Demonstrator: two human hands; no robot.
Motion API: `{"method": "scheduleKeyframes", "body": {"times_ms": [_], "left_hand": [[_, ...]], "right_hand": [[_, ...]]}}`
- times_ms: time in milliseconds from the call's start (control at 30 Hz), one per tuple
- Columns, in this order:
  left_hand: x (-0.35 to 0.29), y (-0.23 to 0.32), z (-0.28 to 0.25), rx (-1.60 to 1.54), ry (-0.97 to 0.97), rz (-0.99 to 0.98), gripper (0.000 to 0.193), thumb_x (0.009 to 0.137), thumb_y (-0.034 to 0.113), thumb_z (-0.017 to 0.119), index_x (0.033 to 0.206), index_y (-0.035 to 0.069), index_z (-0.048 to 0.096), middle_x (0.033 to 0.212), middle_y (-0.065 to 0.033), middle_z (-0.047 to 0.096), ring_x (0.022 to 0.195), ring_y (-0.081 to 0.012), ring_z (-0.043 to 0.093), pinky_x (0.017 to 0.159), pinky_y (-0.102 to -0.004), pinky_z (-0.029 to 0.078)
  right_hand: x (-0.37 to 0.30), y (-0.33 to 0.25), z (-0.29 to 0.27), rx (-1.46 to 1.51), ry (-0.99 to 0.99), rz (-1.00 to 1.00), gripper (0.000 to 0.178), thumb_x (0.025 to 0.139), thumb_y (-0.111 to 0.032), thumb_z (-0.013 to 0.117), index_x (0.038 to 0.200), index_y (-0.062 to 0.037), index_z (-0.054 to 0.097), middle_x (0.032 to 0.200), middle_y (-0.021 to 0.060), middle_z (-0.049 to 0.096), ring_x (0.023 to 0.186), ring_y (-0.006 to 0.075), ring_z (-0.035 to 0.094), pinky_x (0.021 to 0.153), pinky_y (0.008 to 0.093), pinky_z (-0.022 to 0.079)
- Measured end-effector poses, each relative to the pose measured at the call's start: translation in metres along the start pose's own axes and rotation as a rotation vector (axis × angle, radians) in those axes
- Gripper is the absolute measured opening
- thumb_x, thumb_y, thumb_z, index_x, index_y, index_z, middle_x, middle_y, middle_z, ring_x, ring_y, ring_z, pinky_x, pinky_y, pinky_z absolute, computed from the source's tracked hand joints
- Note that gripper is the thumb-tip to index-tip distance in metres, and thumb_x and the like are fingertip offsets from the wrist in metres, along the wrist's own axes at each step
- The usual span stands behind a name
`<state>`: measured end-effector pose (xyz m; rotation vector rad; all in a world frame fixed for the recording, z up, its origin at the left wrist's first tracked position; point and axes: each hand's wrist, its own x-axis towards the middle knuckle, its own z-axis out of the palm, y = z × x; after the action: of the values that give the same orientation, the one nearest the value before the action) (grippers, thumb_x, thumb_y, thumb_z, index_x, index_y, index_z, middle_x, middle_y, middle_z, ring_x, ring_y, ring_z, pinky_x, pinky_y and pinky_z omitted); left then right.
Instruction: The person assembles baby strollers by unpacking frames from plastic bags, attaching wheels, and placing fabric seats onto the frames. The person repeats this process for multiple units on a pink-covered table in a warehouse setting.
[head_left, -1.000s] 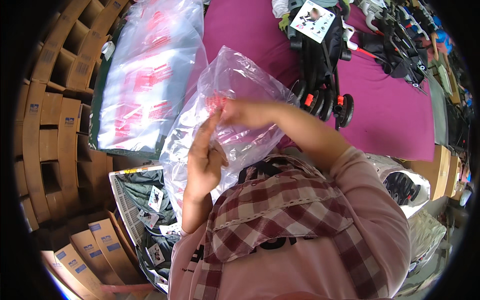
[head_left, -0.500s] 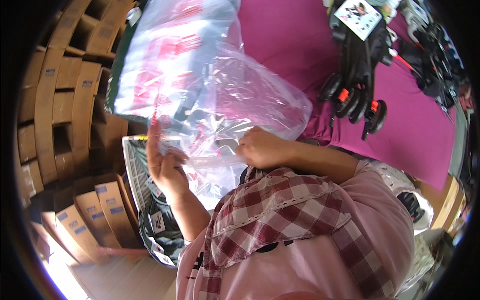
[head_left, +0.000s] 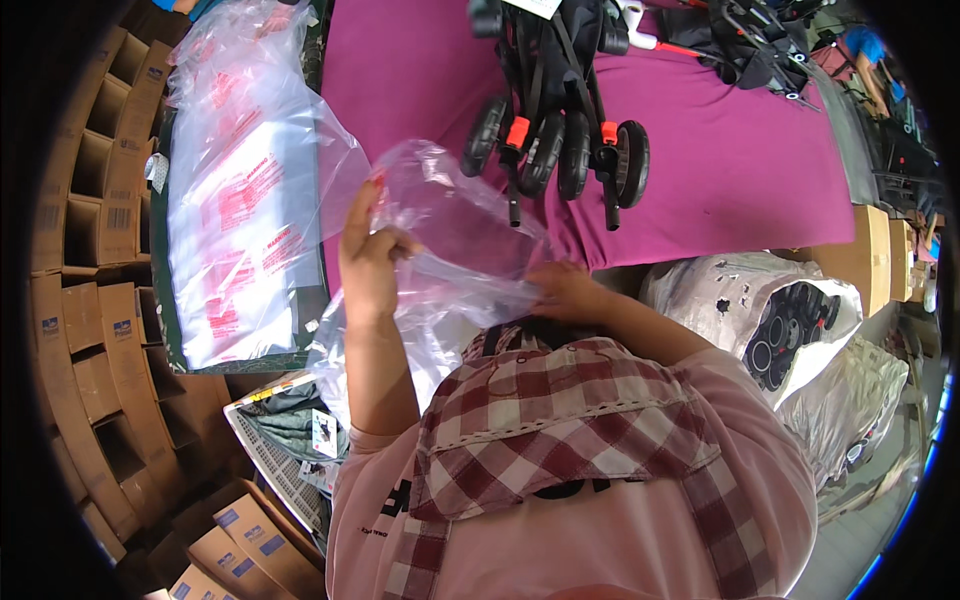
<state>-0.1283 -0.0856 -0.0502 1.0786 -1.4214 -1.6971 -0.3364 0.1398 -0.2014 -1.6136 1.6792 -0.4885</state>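
Note:
A clear plastic bag (head_left: 455, 215) is spread between my two hands, its film crumpled and hanging toward my apron. My left hand (head_left: 370, 265) grips its left side, with the index finger pointing up along the film and the other fingers curled. My right hand (head_left: 570, 292) pinches the bag's right edge; its fingertips are partly hidden. To the left lies a pile of clear bags with red print (head_left: 240, 230). Beyond my right hand, a folded black stroller (head_left: 560, 120) with black wheels and orange-red parts lies on the purple cloth (head_left: 720, 190).
Cardboard boxes (head_left: 100, 310) are stacked along the left, and more stand at lower left. A white crate (head_left: 275, 455) holds dark fabric pieces. On the right, a whitish sack (head_left: 700, 295) contains black wheels. More black stroller parts (head_left: 750, 45) lie at the far right.
The held bag has come away from the pile and now stretches between my hands. My view has turned rightward, so the pile and stroller sit further left.

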Motion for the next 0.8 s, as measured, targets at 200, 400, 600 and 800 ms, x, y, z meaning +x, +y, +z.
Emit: {"method": "scheduleKeyframes", "body": {"times_ms": [200, 400, 600, 800], "left_hand": [[0.03, 0.023, 0.066, -0.012, 0.045, -0.02, 0.065, 0.08, -0.006, 0.039, 0.146, -0.007, 0.036, 0.137, -0.0173, 0.054, 0.067, -0.0141, 0.061, 0.058, -0.0242, 0.043], [0.108, 0.064, 0.129, -0.036, 0.234, 0.05, 0.064, 0.08, -0.006, 0.038, 0.144, -0.011, 0.033, 0.125, -0.0205, 0.058, 0.065, -0.0179, 0.06, 0.057, -0.027, 0.044], [0.247, 0.047, 0.173, 0.062, 0.429, -0.06, 0.056, 0.083, -0.005, 0.045, 0.138, -0.009, 0.039, 0.083, -0.0112, 0.058, 0.063, -0.0191, 0.053, 0.06, -0.0281, 0.043], [0.359, 0.077, 0.227, 0.081, 0.299, 0.123, 0.05, 0.09, 0.001, 0.051, 0.137, -0.007, 0.036, 0.095, -0.0143, 0.057, 0.09, -0.0264, 0.066, 0.076, -0.0377, 0.055]], "right_hand": [[-0.038, 0.017, -0.131, 0.134, -0.087, 0.003, 0.025, 0.082, -0.034, 0.072, 0.088, -0.0108, 0.077, 0.127, 0.0064, 0.064, 0.13, 0.0328, 0.046, 0.111, 0.0491, 0.029], [0.03, 0.083, -0.234, 0.237, -0.043, -0.325, 0.014, 0.079, -0.016, 0.072, 0.088, -0.0067, 0.076, 0.112, 0.0117, 0.07, 0.114, 0.033, 0.059, 0.1, 0.0446, 0.044], [0.153, 0.168, -0.298, 0.264, 0.112, -0.385, 0.014, 0.08, -0.013, 0.069, 0.088, -0.0023, 0.073, 0.102, 0.0163, 0.07, 0.097, 0.0333, 0.065, 0.086, 0.0412, 0.052], [0.245, 0.227, -0.423, 0.17, 0.308, -0.112, 0.01, 0.081, -0.011, 0.067, 0.085, -0.0031, 0.072, 0.094, 0.0141, 0.07, 0.089, 0.0344, 0.066, 0.08, 0.0413, 0.052]]}}
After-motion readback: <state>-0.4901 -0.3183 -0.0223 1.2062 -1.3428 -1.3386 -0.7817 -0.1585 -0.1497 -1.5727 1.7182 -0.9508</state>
